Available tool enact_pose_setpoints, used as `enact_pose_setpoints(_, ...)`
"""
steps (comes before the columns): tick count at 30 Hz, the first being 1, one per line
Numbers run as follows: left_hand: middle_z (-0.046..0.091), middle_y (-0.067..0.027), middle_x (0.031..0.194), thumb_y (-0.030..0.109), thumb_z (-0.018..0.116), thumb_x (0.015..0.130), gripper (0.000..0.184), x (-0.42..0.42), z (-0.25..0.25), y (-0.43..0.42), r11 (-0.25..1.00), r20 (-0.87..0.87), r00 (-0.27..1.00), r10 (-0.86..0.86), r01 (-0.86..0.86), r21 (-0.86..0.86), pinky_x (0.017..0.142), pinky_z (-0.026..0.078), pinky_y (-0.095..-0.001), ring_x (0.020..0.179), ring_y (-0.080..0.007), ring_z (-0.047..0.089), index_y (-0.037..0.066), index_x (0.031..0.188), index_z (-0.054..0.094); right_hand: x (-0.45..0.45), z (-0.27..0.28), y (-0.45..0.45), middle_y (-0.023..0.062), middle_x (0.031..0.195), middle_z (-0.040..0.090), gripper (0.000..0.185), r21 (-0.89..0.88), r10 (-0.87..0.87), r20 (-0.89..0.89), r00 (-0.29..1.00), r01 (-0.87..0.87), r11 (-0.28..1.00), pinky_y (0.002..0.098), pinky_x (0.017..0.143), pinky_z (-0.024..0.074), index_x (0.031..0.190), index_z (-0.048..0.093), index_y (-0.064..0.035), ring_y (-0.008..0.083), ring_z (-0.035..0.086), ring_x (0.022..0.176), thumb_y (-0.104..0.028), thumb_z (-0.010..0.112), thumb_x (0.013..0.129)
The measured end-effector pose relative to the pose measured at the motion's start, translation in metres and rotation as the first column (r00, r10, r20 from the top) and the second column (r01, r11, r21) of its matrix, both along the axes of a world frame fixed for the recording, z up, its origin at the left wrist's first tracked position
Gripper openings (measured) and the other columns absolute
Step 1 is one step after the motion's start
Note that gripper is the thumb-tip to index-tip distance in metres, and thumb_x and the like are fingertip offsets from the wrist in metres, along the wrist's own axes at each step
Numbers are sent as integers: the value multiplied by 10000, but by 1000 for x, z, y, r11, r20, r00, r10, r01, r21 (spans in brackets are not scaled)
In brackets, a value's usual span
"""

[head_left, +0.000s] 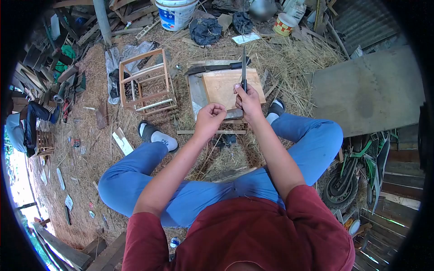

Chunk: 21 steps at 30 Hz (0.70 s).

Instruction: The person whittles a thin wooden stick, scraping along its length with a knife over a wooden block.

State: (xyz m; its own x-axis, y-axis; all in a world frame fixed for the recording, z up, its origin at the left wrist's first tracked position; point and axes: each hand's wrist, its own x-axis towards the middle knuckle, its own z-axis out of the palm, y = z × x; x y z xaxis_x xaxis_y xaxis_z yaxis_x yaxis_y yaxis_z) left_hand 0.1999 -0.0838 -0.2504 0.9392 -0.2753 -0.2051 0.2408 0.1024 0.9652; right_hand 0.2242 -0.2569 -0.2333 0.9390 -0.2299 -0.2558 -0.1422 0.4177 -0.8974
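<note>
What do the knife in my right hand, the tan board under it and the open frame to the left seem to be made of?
Knife: probably steel blade, grey; smooth black handle, perhaps plastic. Board: likely unpainted wood, from its tan colour and faint markings. Frame: bare wood, judging by its brown, straight-edged strips.

Maroon short-sleeved shirt (pixel 244 230); blue trousers (pixel 208 194); white socks (pixel 163 139); dark open-heeled slippers (pixel 147 131).

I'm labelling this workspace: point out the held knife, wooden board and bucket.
Black-handled metal knife (pixel 244 67), head view, on the blade.
Pale rectangular wooden board (pixel 220 86), head view, on its top face.
White-and-blue plastic bucket (pixel 174 16), head view, on its side.
</note>
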Motion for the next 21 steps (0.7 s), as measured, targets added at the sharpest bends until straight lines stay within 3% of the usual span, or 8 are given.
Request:
enact_pose_setpoints(3,630,18,859,67,661,935,111,-3,14,1,999,35,999,-35,34,24,694,432,-203,780,-51,551,7,1029,654,2,8,1,-34,741,539,153,-2,20,8,1000,-20,1000,234,411,288,988,588,-67,30,391,452,-190,679,989)
enact_pose_setpoints(10,626,6,831,172,600,1000,157,0,13,6,998,48,997,-67,67,7,690,445,-223,769,-60,558,32,1040,657,-2,-2,3,-48,705,517,157,16,83,11,997,-83,996,235,408,279,979,593,-72,30,396,455,-197,689,983)
enact_pose_setpoints(13,626,-2,810,186,589,1010,176,0,0,8,979,82,987,-141,126,159,677,455,-245,739,-73,559,26,1032,660,-3,-10,9,-47,698,524,157,-47,75,-23,997,-76,996,234,406,279,966,593,-72,31,395,452,-195,691,979)
enact_pose_setpoints(16,612,-5,778,187,573,1018,203,0,-30,11,955,159,981,-113,63,291,662,463,-271,709,-90,552,5,1013,663,-2,-33,11,-43,682,512,220,-178,78,-74,994,-90,980,233,440,294,941,594,-74,42,385,455,-277,639,1014)
enact_pose_setpoints(18,687,-121,812,204,582,997,205,3,-66,16,907,234,971,-51,-53,417,692,506,-353,715,-224,651,24,990,678,-2,-64,9,3,693,552,323,-346,58,-92,994,-86,934,278,498,387,940,602,-42,89,492,535,-350,576,1035)
enact_pose_setpoints(19,687,-121,812,204,582,997,205,5,-75,20,906,230,972,-50,-54,421,692,506,-353,715,-224,651,24,990,678,-7,-74,9,3,693,552,323,-342,60,-95,994,-89,936,278,498,387,940,602,-42,89,492,535,-350,576,1035)
enact_pose_setpoints(21,697,-159,825,214,583,980,197,9,-87,28,850,310,950,-27,-142,507,706,522,-399,740,-314,679,54,968,698,-22,-88,11,91,706,578,410,-729,147,-104,984,-176,662,348,600,461,953,596,-11,186,568,627,-403,518,1045)
